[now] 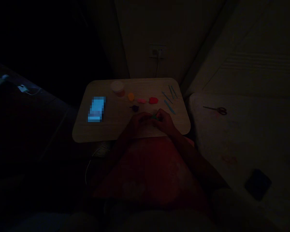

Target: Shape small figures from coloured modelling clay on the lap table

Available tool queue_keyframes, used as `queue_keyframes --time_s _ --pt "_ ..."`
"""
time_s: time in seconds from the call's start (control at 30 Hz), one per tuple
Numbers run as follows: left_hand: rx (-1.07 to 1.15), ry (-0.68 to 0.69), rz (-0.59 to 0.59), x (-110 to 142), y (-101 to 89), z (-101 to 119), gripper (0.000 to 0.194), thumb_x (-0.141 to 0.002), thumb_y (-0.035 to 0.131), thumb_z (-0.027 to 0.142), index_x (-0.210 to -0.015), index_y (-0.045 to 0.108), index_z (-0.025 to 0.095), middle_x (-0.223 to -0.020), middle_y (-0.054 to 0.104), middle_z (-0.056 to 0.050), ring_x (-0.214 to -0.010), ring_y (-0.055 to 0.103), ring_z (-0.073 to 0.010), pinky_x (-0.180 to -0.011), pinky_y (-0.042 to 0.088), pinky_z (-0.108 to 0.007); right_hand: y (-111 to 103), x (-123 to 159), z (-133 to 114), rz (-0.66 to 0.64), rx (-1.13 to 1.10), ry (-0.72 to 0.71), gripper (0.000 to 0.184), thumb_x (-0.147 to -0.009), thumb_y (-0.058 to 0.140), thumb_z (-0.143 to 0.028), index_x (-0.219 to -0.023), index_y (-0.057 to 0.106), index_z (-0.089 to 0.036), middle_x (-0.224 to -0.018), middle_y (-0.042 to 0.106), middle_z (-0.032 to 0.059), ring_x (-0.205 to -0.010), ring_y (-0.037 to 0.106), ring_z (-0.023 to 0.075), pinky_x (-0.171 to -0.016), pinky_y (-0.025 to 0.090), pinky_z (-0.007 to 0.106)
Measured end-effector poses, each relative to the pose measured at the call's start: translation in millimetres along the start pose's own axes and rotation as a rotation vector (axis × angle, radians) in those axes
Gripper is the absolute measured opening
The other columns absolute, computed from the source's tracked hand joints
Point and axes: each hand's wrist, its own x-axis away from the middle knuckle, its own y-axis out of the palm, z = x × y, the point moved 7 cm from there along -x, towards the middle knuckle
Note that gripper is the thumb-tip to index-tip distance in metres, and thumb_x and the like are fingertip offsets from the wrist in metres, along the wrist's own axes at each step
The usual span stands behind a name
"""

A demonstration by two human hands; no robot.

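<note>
In dim light, a small green piece of what looks like modelling clay [155, 116] is pinched between my hands over the table's near side. My right hand [165, 120] is closed on it from the right, thumb and fingers together. My left hand [139, 120] curls in from the left with its fingertips at the piece. Just beyond lie a dark purple lump [135, 108], an orange round [130, 96], a pink piece [141, 101] and a red piece [153, 100]. A blue plastic modelling knife [169, 106] rests to the right of my right hand.
The small wooden table [87, 132] also carries a lidded tub [117, 88], a lit phone [96, 109] and several thin tools [171, 91]. Scissors [221, 111] and a dark square thing [258, 183] lie on the pale surface at right. A wall socket [157, 51] holds a plug.
</note>
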Motion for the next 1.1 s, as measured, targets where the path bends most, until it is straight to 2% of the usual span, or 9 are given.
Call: queue_keyframes --time_s 0.1,0.2,0.3,0.4,0.53,0.73,1.0,1.1 --pt "-0.047 -0.005 0.033 0.0 -0.9 -1.3 0.040 -0.081 0.080 0.045 -0.109 0.073 0.017 -0.101 0.076 -0.007 -0.090 0.069 -0.0204 -0.083 0.056 -0.032 1.4 -0.7 -5.4 -0.017 0.008 -0.051 0.040 -0.080 0.079 -0.051 -0.081 0.049 -0.024 -0.066 0.049 -0.0055 -0.060 0.043 0.0124 -0.055 0.033 0.026" --pt "-0.052 -0.011 0.080 -0.9 -3.3 -4.7 0.034 -0.086 0.075 0.044 -0.106 0.072 0.017 -0.096 0.075 -0.006 -0.085 0.067 -0.0188 -0.080 0.055 -0.031 2.7 -0.6 -9.6 -0.041 -0.029 -0.087 0.037 -0.083 0.077 -0.050 -0.097 0.054 -0.024 -0.072 0.052 -0.0046 -0.063 0.046 0.0134 -0.057 0.036 0.026" --pt "-0.041 0.026 0.095 -1.8 -5.0 -4.9 0.031 -0.089 0.072 0.044 -0.105 0.071 0.018 -0.099 0.074 -0.006 -0.089 0.067 -0.0187 -0.083 0.054 -0.031 2.3 -0.1 -13.8 -0.052 -0.018 -0.124 0.042 -0.085 0.077 -0.047 -0.114 0.058 -0.024 -0.076 0.053 -0.0035 -0.065 0.047 0.0141 -0.058 0.036 0.027" --pt "-0.046 0.042 0.089 -1.6 -6.5 -4.0 0.029 -0.089 0.070 0.045 -0.101 0.069 0.018 -0.095 0.071 -0.005 -0.085 0.064 -0.0179 -0.080 0.052 -0.031 3.7 0.2 -16.5 -0.086 0.042 -0.144 0.030 -0.089 0.072 -0.048 -0.101 0.064 -0.022 -0.073 0.053 -0.0026 -0.065 0.046 0.0141 -0.059 0.035 0.028" --pt "-0.032 0.020 0.064 -1.0 -6.0 -2.2 0.031 -0.092 0.065 0.048 -0.102 0.065 0.018 -0.092 0.067 -0.004 -0.083 0.060 -0.0178 -0.078 0.050 -0.030 5.3 0.1 -16.2 -0.118 0.058 -0.121 0.034 -0.089 0.072 -0.053 -0.082 0.060 -0.021 -0.066 0.049 -0.0036 -0.062 0.042 0.0132 -0.058 0.033 0.028" --pt "-0.070 0.014 -0.083 -2.0 6.5 -3.8 0.034 -0.098 0.056 0.050 -0.093 0.067 0.018 -0.089 0.069 -0.003 -0.083 0.062 -0.0189 -0.079 0.048 -0.031 9.9 2.2 -18.8 -0.205 0.029 -0.093 0.038 -0.090 0.068 -0.056 -0.076 0.059 -0.022 -0.063 0.053 -0.0028 -0.060 0.045 0.0136 -0.059 0.035 0.028" --pt "-0.153 0.039 -0.063 -0.6 5.4 -3.8 0.027 -0.090 0.065 0.044 -0.088 0.069 0.018 -0.083 0.069 -0.003 -0.077 0.059 -0.0177 -0.073 0.047 -0.029 8.4 3.4 -25.0 -0.213 0.069 -0.103 0.041 -0.094 0.061 -0.056 -0.071 0.059 -0.022 -0.059 0.056 -0.0015 -0.057 0.049 0.0141 -0.058 0.037 0.028" --pt "-0.168 0.027 -0.051 -0.3 3.2 -1.7 0.025 -0.089 0.065 0.040 -0.079 0.066 0.017 -0.073 0.062 0.000 -0.069 0.053 -0.0152 -0.066 0.043 -0.028 11.3 4.1 -22.9 -0.244 0.076 -0.086 0.045 -0.095 0.058 -0.059 -0.069 0.057 -0.022 -0.057 0.055 -0.0019 -0.055 0.048 0.0134 -0.056 0.036 0.028"
